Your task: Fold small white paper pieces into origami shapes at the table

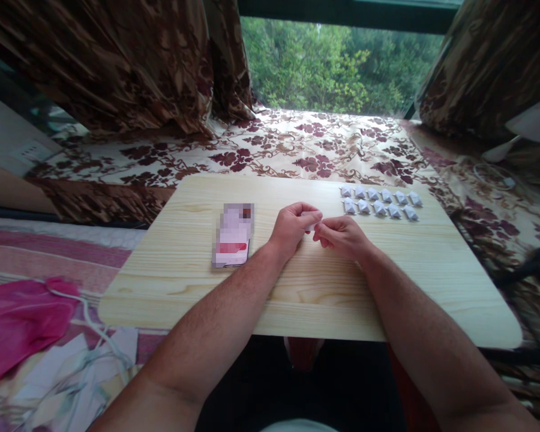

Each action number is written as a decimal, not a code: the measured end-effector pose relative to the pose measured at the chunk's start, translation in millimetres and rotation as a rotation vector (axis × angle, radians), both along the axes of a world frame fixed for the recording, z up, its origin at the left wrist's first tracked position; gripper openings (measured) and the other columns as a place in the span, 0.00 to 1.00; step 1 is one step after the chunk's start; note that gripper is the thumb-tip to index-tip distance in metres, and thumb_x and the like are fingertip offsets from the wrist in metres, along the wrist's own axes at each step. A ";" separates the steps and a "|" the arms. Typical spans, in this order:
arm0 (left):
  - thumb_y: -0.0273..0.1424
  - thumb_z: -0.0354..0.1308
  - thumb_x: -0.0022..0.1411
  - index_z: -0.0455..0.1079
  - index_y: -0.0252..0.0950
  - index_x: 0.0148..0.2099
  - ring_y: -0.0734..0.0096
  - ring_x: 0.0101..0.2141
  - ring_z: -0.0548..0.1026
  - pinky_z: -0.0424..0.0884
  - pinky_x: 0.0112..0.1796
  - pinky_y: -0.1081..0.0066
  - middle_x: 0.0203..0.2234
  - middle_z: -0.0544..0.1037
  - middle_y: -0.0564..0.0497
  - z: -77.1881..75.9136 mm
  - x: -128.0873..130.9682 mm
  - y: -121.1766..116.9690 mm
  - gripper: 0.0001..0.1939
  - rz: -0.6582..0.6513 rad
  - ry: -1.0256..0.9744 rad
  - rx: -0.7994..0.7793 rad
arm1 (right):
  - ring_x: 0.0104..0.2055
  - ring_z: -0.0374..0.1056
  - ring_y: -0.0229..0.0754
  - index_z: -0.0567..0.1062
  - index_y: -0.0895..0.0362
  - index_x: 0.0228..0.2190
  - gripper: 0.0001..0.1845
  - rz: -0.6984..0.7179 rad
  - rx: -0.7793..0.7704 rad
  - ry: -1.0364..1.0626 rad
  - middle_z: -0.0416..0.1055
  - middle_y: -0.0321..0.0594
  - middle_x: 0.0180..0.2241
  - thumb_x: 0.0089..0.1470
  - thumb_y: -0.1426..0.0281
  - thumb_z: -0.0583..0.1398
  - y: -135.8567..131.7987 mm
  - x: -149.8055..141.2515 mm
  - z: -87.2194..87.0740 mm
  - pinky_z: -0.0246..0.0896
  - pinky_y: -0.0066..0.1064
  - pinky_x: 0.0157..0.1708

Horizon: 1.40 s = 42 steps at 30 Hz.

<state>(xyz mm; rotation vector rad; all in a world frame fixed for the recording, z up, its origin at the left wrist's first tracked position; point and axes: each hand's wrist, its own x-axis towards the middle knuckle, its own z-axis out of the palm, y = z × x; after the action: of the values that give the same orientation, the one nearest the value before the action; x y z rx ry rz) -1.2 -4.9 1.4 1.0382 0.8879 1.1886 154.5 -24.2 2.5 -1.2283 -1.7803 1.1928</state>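
Note:
My left hand (296,227) and my right hand (342,234) meet over the middle of a light wooden table (184,288). Pinched between the fingertips of both is a small piece of white paper (312,224), mostly covered by the fingers, so its exact shape cannot be made out. Beyond my right hand, two rows of small white folded paper pieces (380,208) lie near the table's far right edge. Left of my left hand lies a phone (234,234), its screen blurred out by pixelation.
A flowered cloth (315,150) covers the ledge behind the table, below a window (342,66) between curtains. On the bed at lower left are a pink bag (27,324), a white cable (87,312) and loose paper scraps (72,372). A white lamp (535,120) stands far right.

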 end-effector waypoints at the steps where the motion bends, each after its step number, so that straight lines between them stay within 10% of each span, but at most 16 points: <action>1: 0.35 0.69 0.47 0.72 0.33 0.30 0.78 0.19 0.67 0.61 0.23 0.74 0.18 0.72 0.54 0.4 -0.2 -0.3 0.13 -0.017 -0.006 -0.001 | 0.19 0.58 0.32 0.78 0.60 0.24 0.24 0.005 0.003 -0.010 0.67 0.35 0.17 0.57 0.53 0.58 -0.2 0.0 0.3 0.51 0.26 0.20; 42: 0.36 0.66 0.50 0.69 0.34 0.24 0.79 0.19 0.62 0.56 0.22 0.74 0.16 0.67 0.55 -3.5 -1.5 4.4 0.13 0.092 0.043 0.019 | 0.17 0.55 0.32 0.78 0.61 0.20 0.31 -0.074 -0.022 0.065 0.66 0.36 0.15 0.56 0.46 0.58 -0.2 2.0 3.0 0.48 0.27 0.19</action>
<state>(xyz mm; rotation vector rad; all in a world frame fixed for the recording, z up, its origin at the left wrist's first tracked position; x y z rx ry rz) -2.7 -0.5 -2.1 1.0506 0.9683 1.2578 156.5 -24.5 5.6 -1.2433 -1.6648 1.1992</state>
